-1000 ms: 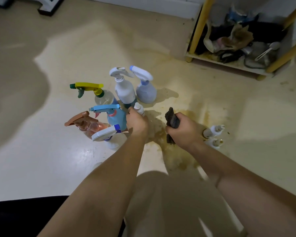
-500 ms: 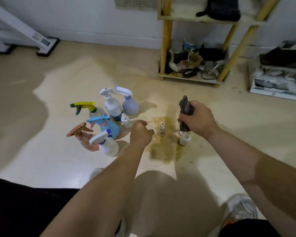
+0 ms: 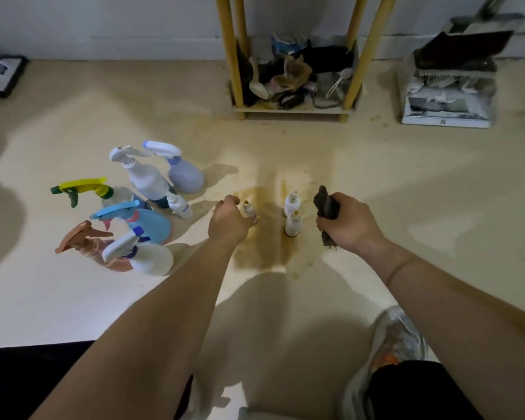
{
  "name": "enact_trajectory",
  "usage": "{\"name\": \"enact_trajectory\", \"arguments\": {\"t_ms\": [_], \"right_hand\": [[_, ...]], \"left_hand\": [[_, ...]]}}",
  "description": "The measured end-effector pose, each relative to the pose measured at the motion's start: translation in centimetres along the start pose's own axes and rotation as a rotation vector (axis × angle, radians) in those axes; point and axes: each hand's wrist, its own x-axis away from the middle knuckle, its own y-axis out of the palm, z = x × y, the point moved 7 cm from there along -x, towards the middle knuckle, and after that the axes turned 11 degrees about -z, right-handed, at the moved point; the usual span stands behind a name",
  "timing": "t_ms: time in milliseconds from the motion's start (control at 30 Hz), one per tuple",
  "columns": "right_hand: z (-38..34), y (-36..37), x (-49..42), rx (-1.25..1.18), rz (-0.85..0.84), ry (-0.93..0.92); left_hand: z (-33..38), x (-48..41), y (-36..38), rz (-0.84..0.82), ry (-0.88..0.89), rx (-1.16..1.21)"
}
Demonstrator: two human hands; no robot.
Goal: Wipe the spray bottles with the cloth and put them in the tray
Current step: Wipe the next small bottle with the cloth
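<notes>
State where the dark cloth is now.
In the head view, the dark cloth sits right of centre, held in the right hand, just right of the two small white bottles standing on the brown floor stain.

At left on the floor, mixed-colour trigger spray bottles cluster together, the brown bottle tilted. Two small white bottles stand upright, one just behind the other. The left hand grips a third small bottle; the right hand grips the bunched dark cloth.
</notes>
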Motion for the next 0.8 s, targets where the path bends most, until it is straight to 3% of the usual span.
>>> {"name": "enact_trajectory", "arguments": {"t_ms": [567, 800], "right_hand": [[0.7, 0.5, -2.9, 0.079, 0.011, 0.023], [-6.3, -3.2, 1.6, -0.001, 0.070, -0.188]], "left_hand": [[-0.3, -2.3, 0.6, 0.007, 0.032, 0.147], [5.8, 3.0, -4.1, -0.050, 0.182, 0.140]]}}
